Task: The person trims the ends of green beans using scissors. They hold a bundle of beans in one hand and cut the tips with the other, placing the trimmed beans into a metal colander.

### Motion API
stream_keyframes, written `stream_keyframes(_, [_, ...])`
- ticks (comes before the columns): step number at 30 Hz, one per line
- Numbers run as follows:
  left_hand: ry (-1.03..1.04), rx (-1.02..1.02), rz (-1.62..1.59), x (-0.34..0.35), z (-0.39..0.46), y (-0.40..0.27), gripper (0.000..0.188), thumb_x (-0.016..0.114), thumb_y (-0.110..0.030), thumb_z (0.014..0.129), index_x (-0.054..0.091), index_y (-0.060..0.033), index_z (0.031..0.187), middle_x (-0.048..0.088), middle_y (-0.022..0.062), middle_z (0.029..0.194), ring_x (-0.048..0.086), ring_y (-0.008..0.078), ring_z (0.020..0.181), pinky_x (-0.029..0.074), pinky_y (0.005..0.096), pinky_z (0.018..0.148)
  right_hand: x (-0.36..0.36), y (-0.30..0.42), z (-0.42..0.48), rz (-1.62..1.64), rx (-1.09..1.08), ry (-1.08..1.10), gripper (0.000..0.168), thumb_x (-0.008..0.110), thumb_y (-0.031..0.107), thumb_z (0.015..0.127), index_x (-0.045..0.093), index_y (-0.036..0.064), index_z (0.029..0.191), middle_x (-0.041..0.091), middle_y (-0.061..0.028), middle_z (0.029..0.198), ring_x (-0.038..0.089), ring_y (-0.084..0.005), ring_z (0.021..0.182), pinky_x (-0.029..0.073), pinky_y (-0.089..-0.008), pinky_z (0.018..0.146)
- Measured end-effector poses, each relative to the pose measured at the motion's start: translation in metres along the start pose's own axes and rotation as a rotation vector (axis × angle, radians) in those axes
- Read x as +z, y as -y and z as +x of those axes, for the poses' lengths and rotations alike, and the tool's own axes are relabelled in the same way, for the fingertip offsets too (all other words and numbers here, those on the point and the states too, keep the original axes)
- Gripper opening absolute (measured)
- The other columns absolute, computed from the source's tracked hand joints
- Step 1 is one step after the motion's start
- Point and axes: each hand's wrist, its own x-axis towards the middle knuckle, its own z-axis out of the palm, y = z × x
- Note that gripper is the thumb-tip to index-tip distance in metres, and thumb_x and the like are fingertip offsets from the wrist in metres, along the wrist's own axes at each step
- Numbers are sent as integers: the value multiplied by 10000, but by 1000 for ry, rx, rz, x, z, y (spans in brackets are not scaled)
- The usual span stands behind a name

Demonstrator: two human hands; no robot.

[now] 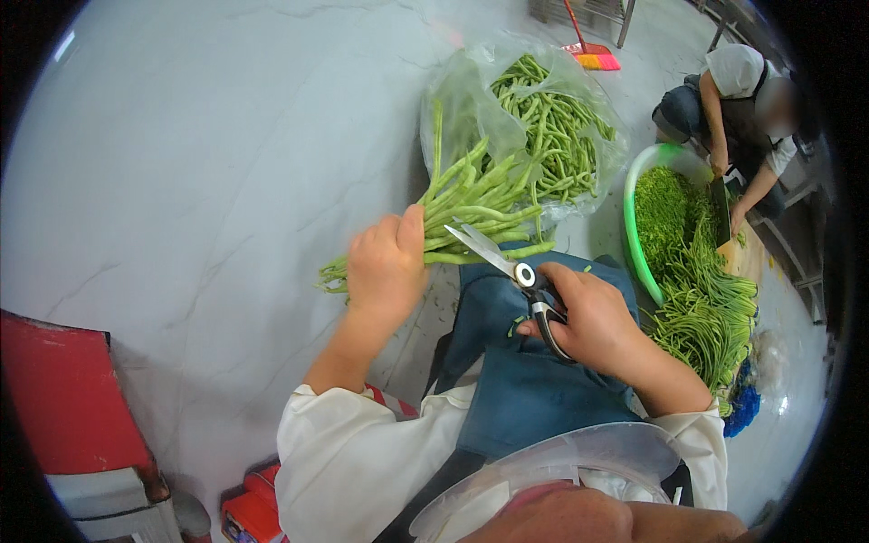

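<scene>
My left hand (390, 265) grips a bunch of long green beans (475, 197) around its middle; the bean ends fan out to the right, and a few tips poke out left of the fist. In my right hand (590, 319) is a pair of scissors (506, 265) with black handles, blades slightly apart and pointing at the beans. Whether a blade touches a bean is unclear. Beyond the bunch, a clear plastic bag (461, 88) on the floor holds many more green beans (557, 129). Small green cut pieces lie on the blue apron (536, 400) over my lap.
At right, a co-worker (740, 88) crouches with a large blade over a wooden board (750, 258). A green-rimmed tub (633, 231) holds chopped greens, with long green stalks (706, 326) beside it. A red broom (596, 58) stands behind; a red panel (68, 400) is at left.
</scene>
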Motion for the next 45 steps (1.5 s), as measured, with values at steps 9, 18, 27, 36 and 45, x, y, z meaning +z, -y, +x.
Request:
stream_keyframes(9, [-19, -26, -28, 5, -17, 3, 511, 724, -58, 666, 572, -42, 1154, 647, 126, 981, 618, 328, 863, 477, 423, 728, -11, -11, -27, 162, -103, -100, 580, 866, 277, 681, 594, 39, 1134, 613, -141, 782, 611, -329, 691, 489, -379, 624])
stream_keyframes(18, [-215, 182, 96, 7, -11, 17, 515, 783, -201, 742, 541, -49, 1170, 647, 110, 1011, 624, 304, 856, 474, 421, 718, -60, -24, -28, 403, 152, 223, 698, 793, 393, 771, 487, -23, 1241, 608, -202, 988, 603, -347, 923, 478, -395, 816])
stream_keyframes(27, [-208, 207, -15, 4, -8, 5, 460, 720, -120, 748, 534, -49, 1164, 622, 133, 992, 600, 302, 804, 447, 412, 654, -25, -25, -19, 326, 137, -43, 548, 795, 322, 774, 562, 5, 1155, 630, -194, 801, 630, -356, 749, 498, -406, 683])
stream_keyframes(36, [-251, 304, 40, 5, -10, 20, 399, 668, -110, 793, 540, -63, 1168, 614, 137, 1010, 599, 303, 798, 462, 419, 656, -78, -48, -2, 321, 186, 285, 692, 722, 488, 822, 500, -25, 1230, 630, -216, 927, 631, -341, 861, 490, -401, 764])
stream_keyframes(45, [-220, 337, 33, -5, -10, 24, 325, 616, -59, 816, 545, -75, 1133, 614, 131, 972, 594, 290, 746, 470, 399, 619, -71, -36, 12, 317, 230, -29, 500, 808, 304, 774, 595, -27, 1083, 534, -53, 714, 466, -118, 647, 424, -292, 593])
